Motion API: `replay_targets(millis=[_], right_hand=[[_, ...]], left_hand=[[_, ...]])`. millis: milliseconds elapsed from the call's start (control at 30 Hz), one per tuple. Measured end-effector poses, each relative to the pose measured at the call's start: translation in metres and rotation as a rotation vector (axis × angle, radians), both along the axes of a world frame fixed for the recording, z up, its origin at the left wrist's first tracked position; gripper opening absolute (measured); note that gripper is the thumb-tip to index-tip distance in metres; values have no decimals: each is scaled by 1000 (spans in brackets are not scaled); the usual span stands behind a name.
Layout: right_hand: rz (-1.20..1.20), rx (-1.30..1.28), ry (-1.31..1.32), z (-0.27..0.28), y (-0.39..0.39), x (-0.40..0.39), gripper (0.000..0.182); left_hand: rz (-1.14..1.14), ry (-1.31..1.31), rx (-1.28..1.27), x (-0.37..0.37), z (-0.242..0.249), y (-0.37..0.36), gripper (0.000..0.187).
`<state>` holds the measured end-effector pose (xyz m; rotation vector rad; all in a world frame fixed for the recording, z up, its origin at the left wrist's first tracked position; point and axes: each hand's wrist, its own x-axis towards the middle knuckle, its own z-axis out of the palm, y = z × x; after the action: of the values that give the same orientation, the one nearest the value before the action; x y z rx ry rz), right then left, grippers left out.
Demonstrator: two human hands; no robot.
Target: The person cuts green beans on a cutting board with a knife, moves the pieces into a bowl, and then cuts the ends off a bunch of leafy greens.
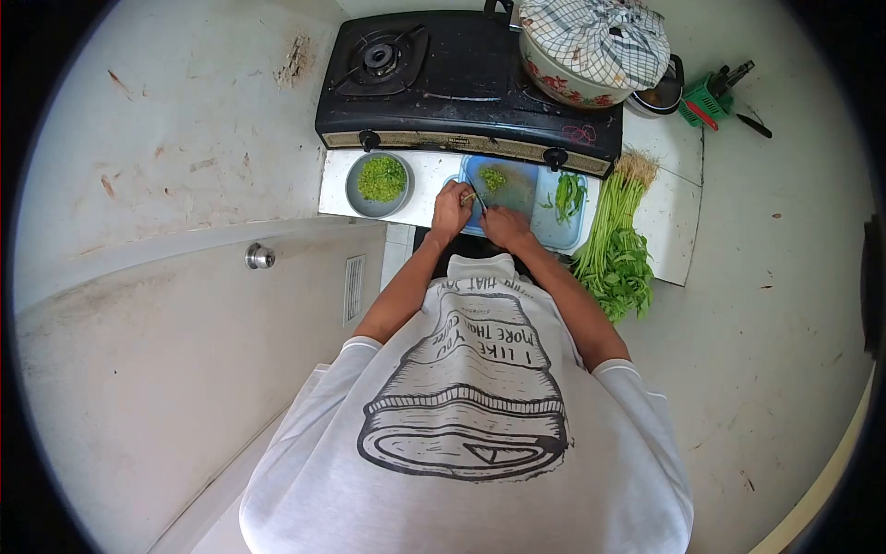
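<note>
On the blue cutting board (pixel 520 189), my right hand (pixel 506 227) is closed around the handle of a knife (pixel 477 195), its blade pointing away from me. Just left of the blade, my left hand (pixel 451 210) is closed on a small bunch of pale green stems (pixel 468 198), largely covered by the fingers. Beyond the knife lies a little heap of chopped greens (pixel 493 178). Some cut leaves (pixel 569 197) rest at the right side of a light blue tray (pixel 574 233), which is under the board. A grey bowl (pixel 352 196) holds finely chopped greens (pixel 381 178).
A black gas stove (pixel 461 92) stands behind the board, carrying a cloth-covered flowered pot (pixel 572 88). Long leafy stalks with roots (pixel 620 231) hang over the counter's front edge. Farther right are a dark pan (pixel 666 94), a green basket of utensils (pixel 707 98) and a black-handled knife (pixel 755 125).
</note>
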<state>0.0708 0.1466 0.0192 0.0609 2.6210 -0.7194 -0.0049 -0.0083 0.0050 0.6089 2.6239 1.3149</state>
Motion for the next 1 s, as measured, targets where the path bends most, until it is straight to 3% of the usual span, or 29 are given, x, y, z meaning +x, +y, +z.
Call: replay_targets(millis=[467,1000], right_hand=[[16,94,-6,2,1,10,44],[-52,33,-2,-9,-1,10,39]], left_hand=[[38,-18,30,2,3,0,7],[46,-27,36,2,4,0,7]])
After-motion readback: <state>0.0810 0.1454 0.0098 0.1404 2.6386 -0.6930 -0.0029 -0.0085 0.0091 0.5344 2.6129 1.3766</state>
